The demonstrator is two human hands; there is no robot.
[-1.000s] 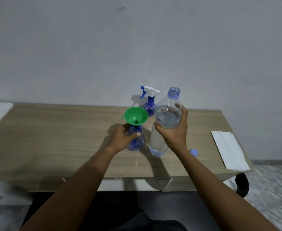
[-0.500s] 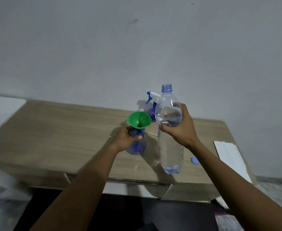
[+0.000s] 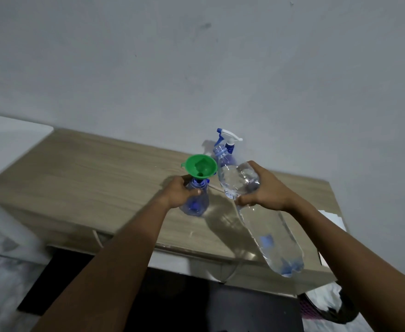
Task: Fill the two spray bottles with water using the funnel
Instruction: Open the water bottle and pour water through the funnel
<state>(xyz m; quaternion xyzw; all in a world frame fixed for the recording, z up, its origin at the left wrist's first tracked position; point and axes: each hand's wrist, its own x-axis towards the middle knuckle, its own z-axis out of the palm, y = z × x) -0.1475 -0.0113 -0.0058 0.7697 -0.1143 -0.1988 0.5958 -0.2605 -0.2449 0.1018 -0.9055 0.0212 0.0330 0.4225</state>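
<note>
Filling of the first bottle, at the onset of pouring. The left hand [image 3: 179, 193] is wrapped round the shoulder of an open-necked blue spray bottle [image 3: 196, 205], steadying it upright on the counter [image 3: 96, 178]. The green funnel [image 3: 201, 167] is seated in that neck, directly above the left hand. The right hand [image 3: 267, 191] grips a large clear water bottle [image 3: 271, 236] about its upper body. It is tipped, its base raised toward the person and its uncapped mouth just beside the funnel's right rim. Water has pooled at the shoulder of the tipped bottle, but no stream into the funnel can be made out. Whether the held spray bottle has taken any water cannot be told through its blue wall.

The second spray bottle [image 3: 229, 140] stands beyond the hands near the wall, with its trigger head fitted. A white sheet [image 3: 332, 218] lies to the right of the right hand.

Judged progress is early: the funnel is placed, the first pour is barely begun or about to begin, and the second bottle must be opened and filled.
</note>
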